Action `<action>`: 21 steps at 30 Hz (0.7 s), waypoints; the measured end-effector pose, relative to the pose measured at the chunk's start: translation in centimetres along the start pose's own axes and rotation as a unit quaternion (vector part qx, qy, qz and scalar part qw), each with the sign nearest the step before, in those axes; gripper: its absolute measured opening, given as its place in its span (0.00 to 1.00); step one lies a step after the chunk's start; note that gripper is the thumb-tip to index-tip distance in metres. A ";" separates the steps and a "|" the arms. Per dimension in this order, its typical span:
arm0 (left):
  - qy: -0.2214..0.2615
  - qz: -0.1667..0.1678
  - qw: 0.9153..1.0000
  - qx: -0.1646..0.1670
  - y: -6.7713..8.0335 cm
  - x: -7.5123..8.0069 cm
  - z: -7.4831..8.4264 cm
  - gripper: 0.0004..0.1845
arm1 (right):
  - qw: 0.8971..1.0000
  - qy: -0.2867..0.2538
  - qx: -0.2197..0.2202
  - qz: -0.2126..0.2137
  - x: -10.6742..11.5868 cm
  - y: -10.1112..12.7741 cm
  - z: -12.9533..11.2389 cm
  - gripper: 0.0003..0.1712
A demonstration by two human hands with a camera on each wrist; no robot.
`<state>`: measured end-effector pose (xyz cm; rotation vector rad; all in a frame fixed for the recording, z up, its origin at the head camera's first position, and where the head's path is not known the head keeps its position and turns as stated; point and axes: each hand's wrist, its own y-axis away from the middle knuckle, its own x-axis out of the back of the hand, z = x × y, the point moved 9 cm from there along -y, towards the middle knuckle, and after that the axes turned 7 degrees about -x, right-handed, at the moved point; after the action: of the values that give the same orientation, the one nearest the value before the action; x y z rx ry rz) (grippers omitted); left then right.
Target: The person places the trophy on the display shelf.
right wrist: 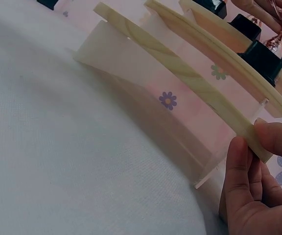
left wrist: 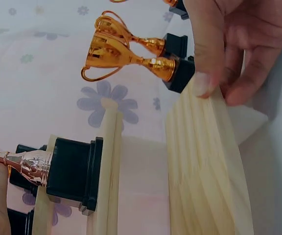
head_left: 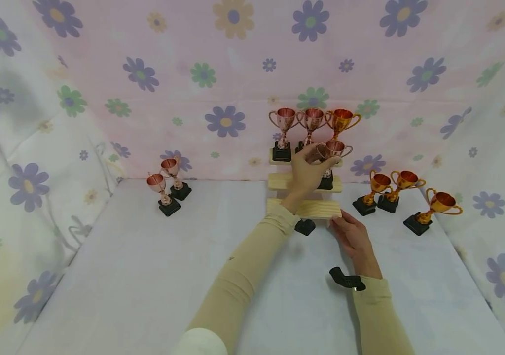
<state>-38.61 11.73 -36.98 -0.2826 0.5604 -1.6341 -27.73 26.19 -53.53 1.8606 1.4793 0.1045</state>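
Note:
My left hand (head_left: 306, 173) holds a rose-gold trophy cup (head_left: 335, 148) by its stem, with the black base at the right end of the middle step of a three-step wooden stand (head_left: 321, 209). In the left wrist view the cup's black base (left wrist: 72, 171) touches the step or sits just at it. My right hand (head_left: 353, 237) pinches the right end of the lowest step between thumb and fingers, as the right wrist view shows at the board's end (right wrist: 252, 139). On the top step stand two rose-gold trophies (head_left: 285, 121) and a gold trophy (head_left: 342, 118).
Two rose-gold trophies (head_left: 168, 195) stand on the white table (head_left: 146, 276) at the left. Three gold trophies (head_left: 439, 203) stand to the right of the stand. A flowered cloth (head_left: 252, 88) hangs behind. Clear panels (right wrist: 116, 58) support the steps.

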 end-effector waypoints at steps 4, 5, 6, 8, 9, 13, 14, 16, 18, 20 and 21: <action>-0.005 -0.001 1.000 -0.002 0.1 -0.9 0.0 0.22 | 1.000 -0.007 -0.002 -0.005 0.0 0.1 0.1 0.37; -0.006 0.000 1.000 -0.002 0.1 -1.1 0.1 0.22 | 1.000 -0.009 -0.003 -0.004 0.0 0.1 0.1 0.37; -0.006 0.000 1.000 -0.002 0.1 -1.2 0.1 0.22 | 1.000 -0.010 -0.004 -0.004 0.0 0.1 0.2 0.38; -0.007 0.001 1.000 -0.004 0.2 -1.4 0.2 0.23 | 1.000 -0.014 -0.004 -0.002 0.0 0.1 0.2 0.37; -0.012 0.002 1.000 -0.005 0.2 -1.5 0.3 0.23 | 1.000 -0.015 -0.004 -0.001 0.0 0.1 0.2 0.37; -0.025 0.008 0.999 -0.019 0.1 -1.7 0.6 0.25 | 1.000 -0.009 0.000 -0.003 -0.1 0.1 0.2 0.36; -0.025 0.010 0.999 -0.023 0.1 -1.7 0.6 0.24 | 1.000 -0.007 0.002 -0.003 -0.1 0.1 0.2 0.36; -0.024 0.012 0.999 -0.033 0.0 -1.7 0.8 0.23 | 1.000 -0.003 0.005 -0.005 -0.2 0.1 0.1 0.37; -0.026 0.014 0.999 -0.039 0.0 -1.8 0.8 0.23 | 1.000 -0.002 0.005 -0.003 -0.2 0.1 0.1 0.37; -0.024 0.015 0.999 -0.039 -0.1 -1.8 0.8 0.22 | 1.000 -0.004 0.004 -0.001 -0.1 0.1 0.1 0.37; -0.025 0.015 0.999 -0.038 -0.1 -1.8 0.7 0.22 | 1.000 -0.005 0.003 0.001 -0.1 0.1 0.1 0.37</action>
<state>-38.04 13.38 -36.11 -0.3692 0.5875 -1.5748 -27.60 26.07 -53.48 1.8643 1.4732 0.0924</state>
